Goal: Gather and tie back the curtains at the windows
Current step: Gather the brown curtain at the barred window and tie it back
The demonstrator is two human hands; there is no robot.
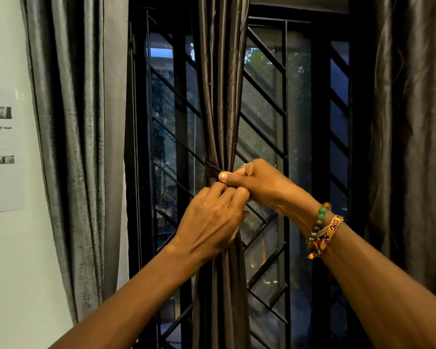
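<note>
Brown curtain (220, 96) hangs gathered mid-window, in front of the grille (264, 79). Tie band (211, 171) wraps its waist. Right hand (262, 185) pinches the band, thumb on top, probably to keep tension. Left hand (209, 222) fingers (228, 195) are clenched on the loose end, likely knotting.

**Window and wall as supports.** A dark-framed window (317, 122) fitted with a diagonal-bar grille (285, 96) is shown. Three curtains are hung before it: a grey curtain (78, 122) at left, a dark brown curtain (222, 84) at centre, cinched by a band (212, 171), and a dark curtain (408, 122) at right. A printed sheet (0, 152) is fixed to the pale wall (5, 46).
</note>
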